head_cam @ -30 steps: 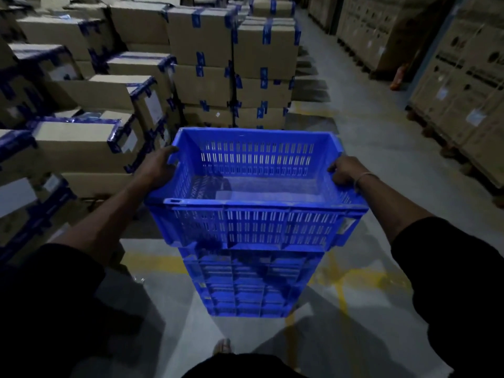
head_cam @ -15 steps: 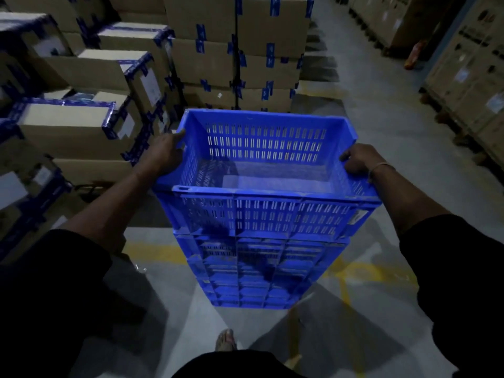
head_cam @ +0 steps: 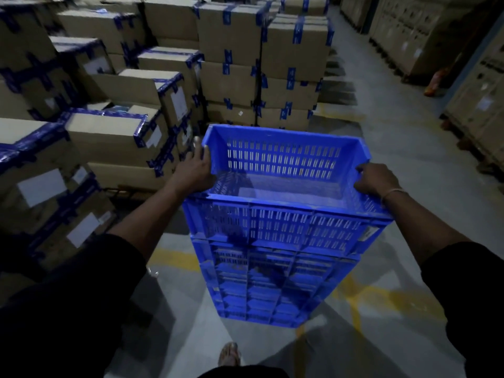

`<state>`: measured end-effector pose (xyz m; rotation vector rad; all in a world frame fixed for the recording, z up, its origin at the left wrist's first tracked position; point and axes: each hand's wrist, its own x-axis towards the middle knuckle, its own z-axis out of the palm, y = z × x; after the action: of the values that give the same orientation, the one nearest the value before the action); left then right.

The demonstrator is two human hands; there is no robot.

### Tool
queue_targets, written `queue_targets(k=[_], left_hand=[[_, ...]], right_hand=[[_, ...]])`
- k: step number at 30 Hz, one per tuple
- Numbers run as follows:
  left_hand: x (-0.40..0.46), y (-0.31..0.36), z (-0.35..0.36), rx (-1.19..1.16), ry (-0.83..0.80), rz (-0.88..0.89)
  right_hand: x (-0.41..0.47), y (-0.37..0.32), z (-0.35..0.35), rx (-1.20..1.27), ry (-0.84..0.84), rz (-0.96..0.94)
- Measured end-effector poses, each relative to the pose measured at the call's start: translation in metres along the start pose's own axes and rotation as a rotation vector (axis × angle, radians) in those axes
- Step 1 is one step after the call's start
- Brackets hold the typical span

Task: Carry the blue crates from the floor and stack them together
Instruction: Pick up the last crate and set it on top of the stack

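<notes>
Blue plastic everywhere in the middle of the frame: holding a slotted blue crate (head_cam: 283,186) by its two side rims, sitting right on top of a stack of more blue crates (head_cam: 270,285) standing on the floor (head_cam: 395,148). Can't tell whether the top one is fully seated or still hovering a hair above. Left hand (head_cam: 195,170) gripping the left rim, centre-left of the frame, thumb inside and fingers curled over the outer edge, one finger pointing up past the far corner. Right hand (head_cam: 377,178) clamping the right rim at centre-right, fingers wrapped down over the wall, thin bracelet (head_cam: 392,191) showing on the wrist. Both arms reaching in from the lower corners in dark sleeves.

Filling the whole upper left and upper middle: cardboard boxes (head_cam: 229,61) piled in stacks, sealed with blue tape, some wearing white labels. More big cartons (head_cam: 480,94) lining the right edge. Grey concrete floor running up the right-hand aisle, yellow painted lines (head_cam: 381,298) crossing under the stack. Peeking in at the bottom centre, a foot (head_cam: 229,353).
</notes>
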<state>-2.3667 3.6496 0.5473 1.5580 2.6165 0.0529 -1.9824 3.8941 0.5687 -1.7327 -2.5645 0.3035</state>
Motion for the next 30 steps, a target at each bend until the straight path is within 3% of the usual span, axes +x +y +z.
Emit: queue_targets(k=[6, 12, 17, 23, 26, 30], left_hand=[[-0.008, 0.012, -0.004, 0.009, -0.003, 0.034], [-0.023, 0.089, 0.016, -0.186, -0.059, 0.334], [-0.035, 0.149, 0.022, -0.194, -0.004, 0.499], [-0.043, 0.215, 0.027, 0.044, 0.078, 0.690], [-0.039, 0.221, 0.026, 0.093, 0.109, 0.695], [-0.033, 0.217, 0.030, 0.077, 0.118, 0.729]], right_hand=[[-0.020, 0.000, -0.002, 0.025, -0.016, -0.073], [-0.050, -0.004, -0.032, 0.052, 0.183, -0.186], [-0.090, -0.005, 0.030, -0.086, 0.137, -0.172], [-0.087, 0.001, 0.029, 0.032, 0.158, -0.195], [-0.079, 0.009, 0.026, 0.294, 0.174, -0.234], [-0.075, 0.061, 0.015, 1.038, 0.219, -0.021]])
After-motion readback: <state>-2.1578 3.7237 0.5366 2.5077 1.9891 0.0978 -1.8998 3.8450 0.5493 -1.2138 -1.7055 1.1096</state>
